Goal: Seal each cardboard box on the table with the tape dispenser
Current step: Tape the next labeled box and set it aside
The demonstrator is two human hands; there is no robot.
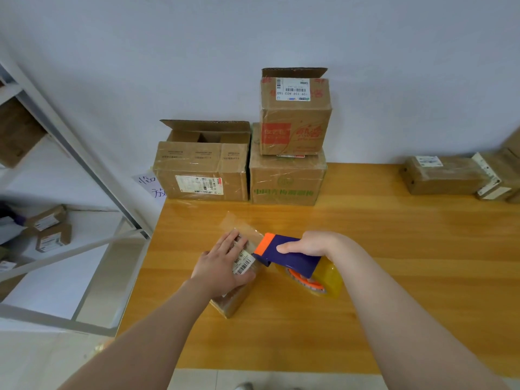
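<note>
A small cardboard box point(235, 298) with a barcode label lies near the table's left front. My left hand point(222, 263) presses flat on its top, thumb against its right side. My right hand point(308, 244) grips the handle of a purple and orange tape dispenser point(289, 256) with a yellowish tape roll. The dispenser's orange head sits at the box's far right edge. A strip of clear tape point(236, 222) runs from the box top out over the table beyond it.
At the back against the wall stand an open box point(202, 170), a taped box point(287, 181) and a smaller open box point(294, 116) stacked on it. More parcels point(444, 175) lie at the far right. A metal shelf point(70, 170) with parcels stands left of the wooden table point(394, 249).
</note>
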